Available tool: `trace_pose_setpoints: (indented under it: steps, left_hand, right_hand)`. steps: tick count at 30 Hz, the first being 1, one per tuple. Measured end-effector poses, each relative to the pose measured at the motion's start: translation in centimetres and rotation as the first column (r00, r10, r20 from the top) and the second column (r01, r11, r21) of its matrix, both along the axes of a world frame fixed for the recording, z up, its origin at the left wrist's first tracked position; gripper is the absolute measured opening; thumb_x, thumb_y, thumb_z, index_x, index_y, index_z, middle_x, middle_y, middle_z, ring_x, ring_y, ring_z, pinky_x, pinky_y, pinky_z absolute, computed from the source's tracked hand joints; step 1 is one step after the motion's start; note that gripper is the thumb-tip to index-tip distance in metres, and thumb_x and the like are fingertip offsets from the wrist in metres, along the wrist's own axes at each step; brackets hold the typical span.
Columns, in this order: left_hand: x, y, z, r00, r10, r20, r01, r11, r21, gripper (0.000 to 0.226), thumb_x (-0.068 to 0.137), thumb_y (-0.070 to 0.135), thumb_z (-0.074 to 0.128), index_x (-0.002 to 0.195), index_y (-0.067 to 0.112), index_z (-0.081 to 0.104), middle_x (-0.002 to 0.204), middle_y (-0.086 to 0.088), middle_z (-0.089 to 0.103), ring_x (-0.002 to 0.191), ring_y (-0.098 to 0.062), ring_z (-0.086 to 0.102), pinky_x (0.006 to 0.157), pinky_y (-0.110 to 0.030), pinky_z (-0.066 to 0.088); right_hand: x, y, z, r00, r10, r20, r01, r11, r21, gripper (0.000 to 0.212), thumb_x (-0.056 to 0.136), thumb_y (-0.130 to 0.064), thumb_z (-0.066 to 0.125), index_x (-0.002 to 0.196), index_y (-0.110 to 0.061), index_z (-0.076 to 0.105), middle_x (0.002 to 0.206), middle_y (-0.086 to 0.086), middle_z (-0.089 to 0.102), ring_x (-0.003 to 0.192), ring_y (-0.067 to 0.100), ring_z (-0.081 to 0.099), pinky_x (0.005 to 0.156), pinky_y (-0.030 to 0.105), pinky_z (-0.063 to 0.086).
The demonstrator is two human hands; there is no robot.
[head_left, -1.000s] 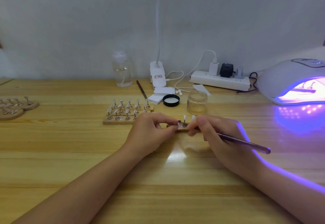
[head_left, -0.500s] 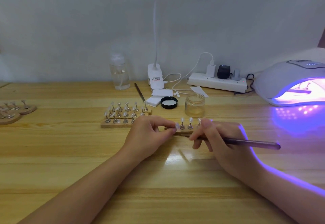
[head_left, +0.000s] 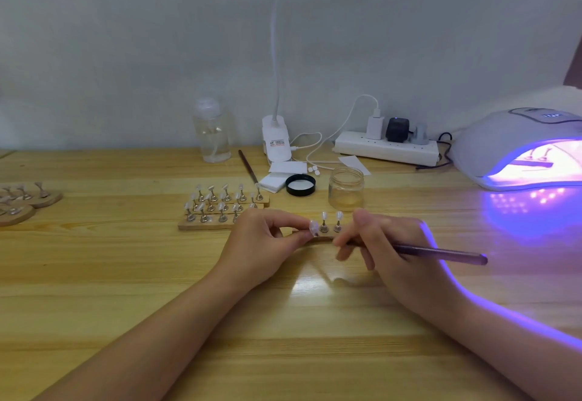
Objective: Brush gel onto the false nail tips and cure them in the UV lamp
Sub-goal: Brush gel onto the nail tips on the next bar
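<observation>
I see left hand pinching 1 tip between both hands; right hand grips brush, shaft pointing right. Lit lamp lies far right, nearer right hand.

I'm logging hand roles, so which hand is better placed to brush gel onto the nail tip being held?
Right. The right hand grips the brush, its working end toward the tip. The left hand is busy pinching that nail tip over the wooden strip.
</observation>
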State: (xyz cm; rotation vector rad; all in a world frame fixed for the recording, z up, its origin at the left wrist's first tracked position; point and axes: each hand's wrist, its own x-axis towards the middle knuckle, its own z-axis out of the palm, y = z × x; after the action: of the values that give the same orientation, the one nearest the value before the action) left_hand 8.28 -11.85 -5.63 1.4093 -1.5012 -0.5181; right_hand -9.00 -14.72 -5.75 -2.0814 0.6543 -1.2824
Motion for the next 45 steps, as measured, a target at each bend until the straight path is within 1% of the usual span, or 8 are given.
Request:
trace_pose_setpoints:
  steps: [8,12,17,22,26,34,40,45]
  left_hand:
    - [-0.01,0.13,0.07,1.0,-0.011,-0.006,0.011,1.0,-0.018,0.014,0.074,0.014,0.073,0.077,0.028,0.071,0.033,0.017,0.042,0.036,-0.005,0.029,0.042,-0.008,0.023]
    - [-0.08,0.2,0.17,1.0,-0.004,0.004,0.004,1.0,-0.024,0.018,0.073,0.014,0.074,0.073,0.031,0.069,0.034,0.019,0.044,0.037,-0.006,0.03,0.042,-0.009,0.024]
    - [-0.13,0.28,0.32,1.0,-0.015,0.015,0.016,0.999,-0.033,0.018,0.074,0.01,0.073,0.075,0.028,0.069,0.038,0.024,0.048,0.036,-0.006,0.03,0.041,-0.011,0.024]
    - [-0.07,0.26,0.3,1.0,-0.002,-0.011,0.002,1.0,-0.026,0.017,0.071,0.011,0.075,0.071,0.028,0.07,0.042,0.02,0.051,0.037,-0.007,0.027,0.043,-0.012,0.02]
    - [0.01,0.23,0.26,1.0,0.002,-0.012,-0.002,1.0,-0.021,0.018,0.072,0.01,0.074,0.071,0.027,0.07,0.037,0.019,0.045,0.036,-0.007,0.026,0.041,-0.012,0.019]
    - [0.03,0.23,0.32,0.998,-0.013,-0.062,0.012,1.0,-0.017,0.016,0.072,0.013,0.075,0.068,0.028,0.07,0.066,0.004,0.068,0.037,-0.006,0.027,0.043,-0.012,0.025]
    - [-0.05,0.35,0.35,1.0,-0.012,-0.028,0.012,1.0,-0.005,0.004,0.074,0.017,0.073,0.075,0.015,0.07,0.036,0.022,0.046,0.033,-0.003,0.03,0.039,-0.008,0.024]
    - [0.02,0.19,0.21,0.999,0.0,-0.041,0.0,1.0,0.008,0.008,0.073,0.014,0.075,0.071,0.018,0.069,0.031,0.015,0.036,0.034,-0.006,0.027,0.041,-0.009,0.023]
  right_hand:
    - [-0.01,-0.01,0.1,0.999,-0.039,-0.026,0.038,0.998,-0.055,0.036,0.087,-0.045,0.035,0.075,-0.031,0.065,0.056,-0.028,0.057,0.059,-0.007,0.058,0.06,0.006,0.04]
    - [-0.08,0.03,-0.25,0.998,0.039,0.055,-0.041,0.998,0.042,0.045,0.086,-0.044,0.038,0.064,-0.02,0.069,0.051,-0.013,0.061,0.047,0.0,0.055,0.057,0.005,0.037]
    - [-0.03,-0.02,0.14,1.0,-0.027,-0.015,0.026,0.999,-0.038,0.037,0.088,-0.043,0.034,0.076,-0.028,0.065,0.053,-0.028,0.055,0.059,-0.007,0.058,0.062,0.007,0.04]
    - [-0.06,0.12,0.02,0.996,0.061,0.06,-0.068,0.991,0.113,0.041,0.087,-0.044,0.049,0.063,-0.018,0.068,0.052,-0.003,0.063,0.041,0.001,0.05,0.052,0.004,0.036]
    - [-0.03,0.01,0.08,0.998,0.039,0.058,-0.042,0.998,0.052,0.036,0.087,-0.043,0.038,0.074,-0.025,0.066,0.052,-0.021,0.059,0.057,-0.003,0.06,0.062,0.007,0.043]
    - [-0.03,-0.03,-0.2,0.992,0.044,0.12,-0.054,0.995,0.082,0.043,0.085,-0.043,0.042,0.062,-0.018,0.068,0.049,-0.005,0.061,0.044,0.0,0.053,0.055,0.004,0.037]
    - [-0.04,-0.26,0.13,0.998,0.006,0.069,-0.008,1.0,0.024,0.027,0.09,-0.041,0.047,0.078,-0.025,0.064,0.052,-0.026,0.055,0.071,0.004,0.066,0.068,0.01,0.045]
    - [0.0,-0.21,0.11,1.0,0.009,0.013,-0.01,0.999,0.038,0.03,0.09,-0.042,0.041,0.08,-0.028,0.065,0.054,-0.028,0.056,0.073,0.001,0.066,0.068,0.01,0.046]
